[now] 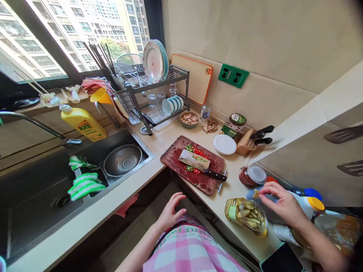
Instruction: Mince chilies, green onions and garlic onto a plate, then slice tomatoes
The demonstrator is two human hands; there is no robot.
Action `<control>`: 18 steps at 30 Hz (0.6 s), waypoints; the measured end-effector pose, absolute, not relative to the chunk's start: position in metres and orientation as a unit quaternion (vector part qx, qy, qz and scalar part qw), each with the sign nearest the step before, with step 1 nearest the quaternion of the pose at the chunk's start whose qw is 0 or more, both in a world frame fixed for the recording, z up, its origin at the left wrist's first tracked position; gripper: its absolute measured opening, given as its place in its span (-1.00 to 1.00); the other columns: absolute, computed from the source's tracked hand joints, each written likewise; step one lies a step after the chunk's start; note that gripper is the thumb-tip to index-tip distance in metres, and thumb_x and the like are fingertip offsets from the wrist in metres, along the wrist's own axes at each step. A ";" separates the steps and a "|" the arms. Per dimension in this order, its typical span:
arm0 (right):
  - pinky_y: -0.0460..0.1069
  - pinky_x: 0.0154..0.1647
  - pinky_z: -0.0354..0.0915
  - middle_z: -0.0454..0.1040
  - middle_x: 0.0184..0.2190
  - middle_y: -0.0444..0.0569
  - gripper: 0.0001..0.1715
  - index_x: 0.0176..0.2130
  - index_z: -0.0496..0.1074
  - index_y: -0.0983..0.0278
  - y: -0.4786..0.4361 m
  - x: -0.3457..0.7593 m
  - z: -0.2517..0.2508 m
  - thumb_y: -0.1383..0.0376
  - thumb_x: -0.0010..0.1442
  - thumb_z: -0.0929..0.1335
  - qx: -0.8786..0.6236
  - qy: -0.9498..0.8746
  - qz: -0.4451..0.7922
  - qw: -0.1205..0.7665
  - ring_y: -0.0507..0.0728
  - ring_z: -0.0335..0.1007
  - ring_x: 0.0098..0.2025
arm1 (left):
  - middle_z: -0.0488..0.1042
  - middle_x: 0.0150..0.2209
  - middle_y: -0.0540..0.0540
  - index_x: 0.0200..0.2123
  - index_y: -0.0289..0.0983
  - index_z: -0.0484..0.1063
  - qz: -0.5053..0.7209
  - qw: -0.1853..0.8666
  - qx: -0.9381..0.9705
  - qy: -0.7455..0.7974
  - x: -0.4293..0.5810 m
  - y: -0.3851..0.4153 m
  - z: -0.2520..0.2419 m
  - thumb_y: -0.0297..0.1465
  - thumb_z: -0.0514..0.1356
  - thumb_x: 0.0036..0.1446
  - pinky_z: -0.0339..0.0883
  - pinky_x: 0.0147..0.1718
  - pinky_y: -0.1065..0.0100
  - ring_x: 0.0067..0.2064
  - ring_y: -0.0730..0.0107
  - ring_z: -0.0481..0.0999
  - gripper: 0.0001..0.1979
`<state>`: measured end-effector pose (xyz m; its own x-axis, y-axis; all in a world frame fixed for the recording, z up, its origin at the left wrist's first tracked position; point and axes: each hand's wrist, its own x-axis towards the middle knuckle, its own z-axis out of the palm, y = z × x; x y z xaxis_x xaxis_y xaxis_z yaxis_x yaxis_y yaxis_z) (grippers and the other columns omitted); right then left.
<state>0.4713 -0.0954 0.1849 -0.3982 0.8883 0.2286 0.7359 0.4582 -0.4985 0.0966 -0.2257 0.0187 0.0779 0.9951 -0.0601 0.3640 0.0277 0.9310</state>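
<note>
My right hand [280, 200] pinches a small yellowish pickled pepper [256, 193] between thumb and fingertips. Just left of and below that hand stands an open clear jar of pickled peppers [249, 215], filled with greenish pods. My left hand [172, 209] hangs in front of my pink checked apron [193, 245], fingers apart and nothing in it. Beyond it on the counter lies a dark red cutting board [172, 153]. A cleaver [195, 160] rests flat on the board, with chopped red and green chili [198, 151] around and on its blade.
A sink [25, 211] with a wok [123, 160] is at left. Behind the board are a dish rack [159, 85], a bowl of meat pieces [189, 119], a white lid [225, 144] and a knife block [246, 141]. Jars and bottles [307, 204] crowd the right; a black phone [282, 260] lies nearer.
</note>
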 end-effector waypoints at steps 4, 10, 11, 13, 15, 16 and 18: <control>0.01 -0.31 0.28 0.40 -0.41 -0.04 -0.83 -0.47 0.42 0.20 -0.059 0.391 0.200 0.18 0.04 0.31 -0.487 -0.822 0.175 0.237 0.11 0.34 -0.33 | 0.23 0.11 -0.19 0.00 -0.16 0.31 0.362 0.424 0.586 0.588 0.054 -0.216 0.012 -0.17 0.12 0.08 0.26 0.02 0.12 0.12 0.14 0.26 -0.59; -0.08 -0.32 0.25 0.43 -0.41 -0.09 -0.89 -0.51 0.44 0.25 -0.013 0.223 0.146 0.37 0.00 0.32 -0.448 -0.879 0.159 0.033 0.05 0.35 -0.34 | 0.26 0.10 -0.18 -0.02 -0.15 0.34 0.380 0.418 0.536 0.627 0.009 -0.223 0.002 -0.17 0.14 0.07 0.26 0.03 0.13 0.11 0.14 0.27 -0.60; -0.08 -0.33 0.23 0.43 -0.41 -0.09 -0.90 -0.52 0.44 0.25 -0.008 0.201 0.136 0.38 -0.01 0.33 -0.443 -0.884 0.147 0.005 0.06 0.35 -0.33 | 0.26 0.09 -0.18 -0.02 -0.15 0.34 0.385 0.416 0.523 0.636 0.004 -0.227 0.000 -0.17 0.14 0.07 0.27 0.02 0.13 0.11 0.14 0.28 -0.60; -0.06 -0.34 0.22 0.43 -0.44 -0.07 -0.91 -0.54 0.44 0.25 -0.002 0.167 0.119 0.39 -0.04 0.35 -0.437 -0.889 0.133 -0.025 0.10 0.35 -0.33 | 0.27 0.09 -0.18 -0.03 -0.15 0.35 0.392 0.415 0.500 0.651 -0.004 -0.234 -0.002 -0.16 0.14 0.07 0.30 -0.01 0.14 0.11 0.13 0.29 -0.60; -0.04 -0.32 0.21 0.43 -0.43 -0.05 -0.95 -0.53 0.44 0.26 0.002 0.146 0.112 0.37 -0.05 0.39 -0.439 -0.889 0.126 -0.031 0.12 0.35 -0.31 | 0.27 0.09 -0.18 -0.03 -0.15 0.36 0.392 0.421 0.486 0.658 -0.009 -0.238 -0.003 -0.15 0.14 0.06 0.33 -0.04 0.14 0.10 0.12 0.29 -0.60; -0.03 -0.31 0.21 0.43 -0.40 -0.04 -0.98 -0.49 0.44 0.25 0.004 0.142 0.112 0.35 -0.05 0.39 -0.444 -0.887 0.123 -0.030 0.13 0.34 -0.29 | 0.27 0.09 -0.19 -0.04 -0.15 0.36 0.389 0.425 0.483 0.660 -0.011 -0.238 -0.004 -0.15 0.14 0.06 0.35 -0.06 0.14 0.10 0.11 0.29 -0.60; -0.03 -0.27 0.20 0.42 -0.32 -0.04 -0.94 -0.40 0.45 0.23 0.005 0.148 0.121 0.31 0.00 0.38 -0.464 -0.878 0.117 -0.021 0.13 0.33 -0.24 | 0.28 0.09 -0.19 -0.04 -0.15 0.37 0.378 0.432 0.491 0.656 -0.013 -0.236 -0.005 -0.14 0.13 0.06 0.35 -0.06 0.13 0.10 0.11 0.30 -0.60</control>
